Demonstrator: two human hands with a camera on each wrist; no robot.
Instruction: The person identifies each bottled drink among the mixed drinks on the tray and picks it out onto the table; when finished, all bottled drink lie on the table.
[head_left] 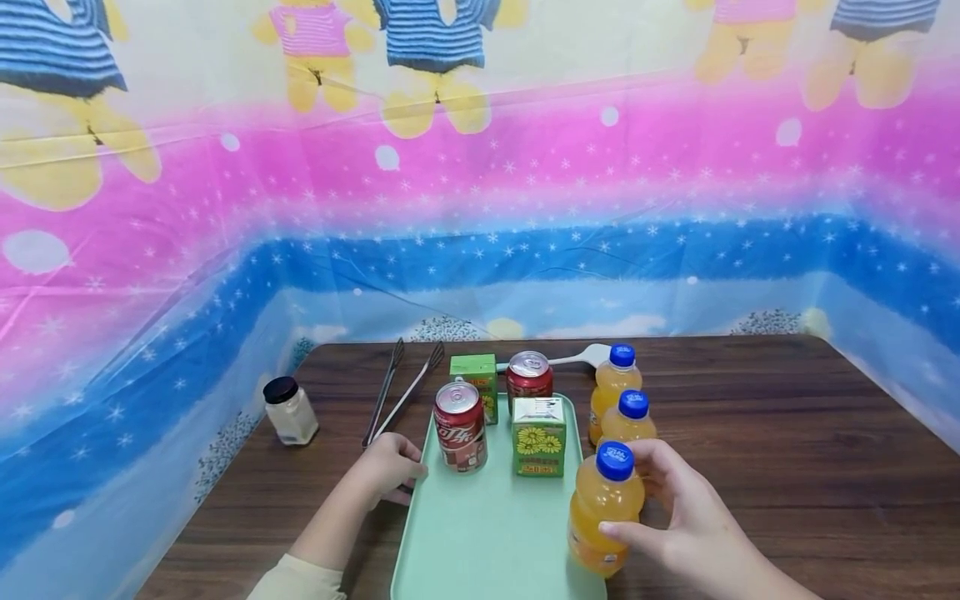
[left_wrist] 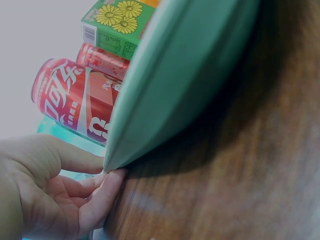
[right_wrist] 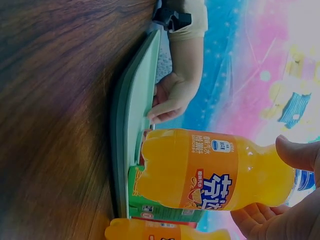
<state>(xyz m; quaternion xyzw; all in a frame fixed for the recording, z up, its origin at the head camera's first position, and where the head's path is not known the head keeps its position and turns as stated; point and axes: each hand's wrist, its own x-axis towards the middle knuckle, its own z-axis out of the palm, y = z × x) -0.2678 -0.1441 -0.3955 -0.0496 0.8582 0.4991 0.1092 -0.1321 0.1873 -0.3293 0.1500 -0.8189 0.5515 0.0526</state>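
My left hand [head_left: 392, 468] pinches the left rim of a pale green tray [head_left: 487, 542] between thumb and fingers, plainly seen in the left wrist view. In my right hand [head_left: 693, 533] is a blue-capped bottle of orange soda [head_left: 600, 512], gripped near its neck. This bottle hangs upright over the tray's right edge, its base off the table in the right wrist view. On the tray stand a red cola can [head_left: 460, 429] and a green drink carton [head_left: 538, 442] with yellow flowers. Behind them are another red can [head_left: 529, 379] and another green carton [head_left: 480, 375].
Two more orange soda bottles [head_left: 617, 383] stand along the tray's right side. Metal tongs [head_left: 397, 392] lie beyond the left hand, and a black-lidded jar [head_left: 291, 412] is farther left. A white-headed utensil [head_left: 588, 357] lies behind the tray. A printed cloth hangs around the wooden table [head_left: 780, 433].
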